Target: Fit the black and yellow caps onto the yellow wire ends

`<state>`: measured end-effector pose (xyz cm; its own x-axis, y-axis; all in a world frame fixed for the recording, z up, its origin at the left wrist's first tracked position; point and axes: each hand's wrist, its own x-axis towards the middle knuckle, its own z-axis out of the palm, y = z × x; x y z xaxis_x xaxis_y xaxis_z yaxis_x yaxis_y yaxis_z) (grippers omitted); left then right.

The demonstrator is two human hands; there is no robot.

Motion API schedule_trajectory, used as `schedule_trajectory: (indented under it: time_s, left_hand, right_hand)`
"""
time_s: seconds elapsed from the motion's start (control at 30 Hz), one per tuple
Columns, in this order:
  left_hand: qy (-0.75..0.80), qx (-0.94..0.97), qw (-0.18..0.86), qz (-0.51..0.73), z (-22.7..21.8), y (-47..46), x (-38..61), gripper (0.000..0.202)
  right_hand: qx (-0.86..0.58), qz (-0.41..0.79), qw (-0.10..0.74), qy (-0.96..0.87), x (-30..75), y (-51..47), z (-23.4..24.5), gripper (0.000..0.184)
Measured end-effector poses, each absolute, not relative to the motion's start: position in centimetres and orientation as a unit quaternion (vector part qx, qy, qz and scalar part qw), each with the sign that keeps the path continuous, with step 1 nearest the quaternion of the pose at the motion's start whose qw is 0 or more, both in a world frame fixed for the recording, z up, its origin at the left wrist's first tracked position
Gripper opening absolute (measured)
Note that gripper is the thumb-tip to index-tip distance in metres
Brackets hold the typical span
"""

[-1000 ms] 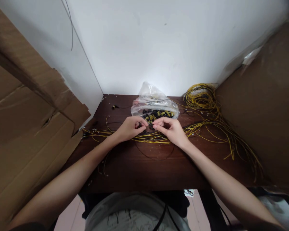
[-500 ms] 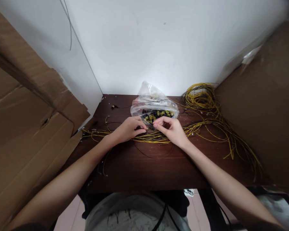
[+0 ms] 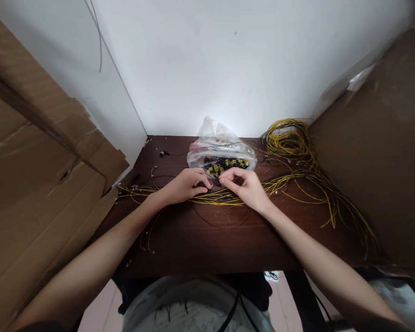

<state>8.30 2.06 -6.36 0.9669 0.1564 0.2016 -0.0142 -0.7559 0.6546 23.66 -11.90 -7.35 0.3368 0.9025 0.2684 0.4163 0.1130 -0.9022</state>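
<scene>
Near the middle of the dark wooden table [image 3: 207,249], my left hand [image 3: 186,185] pinches thumb and fingers together. A small dark piece shows at its fingertips, too small to name. Just to the right, my right hand [image 3: 245,186] is also closed in a pinch, its fingertips facing the left ones with a narrow gap between. What it holds is too small to make out. Right behind both hands lies a clear plastic bag [image 3: 212,131], its mouth towards me, with many small black and yellow parts [image 3: 230,163] in it. Yellow and black wires [image 3: 224,199] run beneath my hands.
A coil of yellow wires [image 3: 285,140] lies at the back right. One loose black and yellow part [image 3: 164,153] sits at the back left. Cardboard stands on the left [image 3: 55,152] and right [image 3: 373,152]. A white wall [image 3: 235,69] rises behind.
My hands stay almost in place. The left fingertips have shifted very slightly; otherwise the wires, bag and parts look the same.
</scene>
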Motion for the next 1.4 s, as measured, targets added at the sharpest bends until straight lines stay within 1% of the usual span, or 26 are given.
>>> schedule_trajectory:
  time_s: [0.13, 0.23, 0.37, 0.47, 0.6, 0.87, 1.23, 1.4]
  left_hand:
    - [0.111, 0.898, 0.401, 0.145, -5.9, 1.8, 8.4, 0.015]
    - [0.164, 0.849, 0.472, 0.174, -5.5, 1.3, 8.5, 0.021]
    - [0.180, 0.772, 0.588, 0.160, -5.2, 0.6, 8.7, 0.027]
    - [0.181, 0.738, 0.628, 0.167, -5.0, 0.5, 8.6, 0.029]
    - [0.194, 0.747, 0.600, 0.209, -4.8, 0.8, 8.4, 0.027]
    - [0.170, 0.808, 0.529, 0.194, -4.6, 0.2, 8.6, 0.025]
    - [0.173, 0.827, 0.502, 0.186, -5.0, 0.2, 8.7, 0.030]
    - [0.160, 0.840, 0.486, 0.182, -5.2, 0.3, 8.7, 0.028]
  right_hand:
    - [-0.627, 0.231, 0.530, -0.522, 23.6, -12.0, -7.3, 0.018]
    - [-0.627, 0.222, 0.538, -0.518, 23.5, -12.1, -7.2, 0.016]
    - [-0.633, 0.177, 0.550, -0.515, 23.3, -12.1, -7.2, 0.016]
    - [-0.648, 0.134, 0.552, -0.507, 23.1, -12.1, -7.2, 0.016]
    - [-0.657, 0.119, 0.555, -0.496, 23.1, -12.2, -7.2, 0.017]
    - [-0.658, 0.115, 0.556, -0.495, 23.0, -12.2, -7.2, 0.017]
    - [-0.645, 0.127, 0.559, -0.505, 22.9, -12.2, -7.3, 0.016]
    - [-0.646, 0.128, 0.552, -0.511, 22.9, -12.2, -7.3, 0.017]
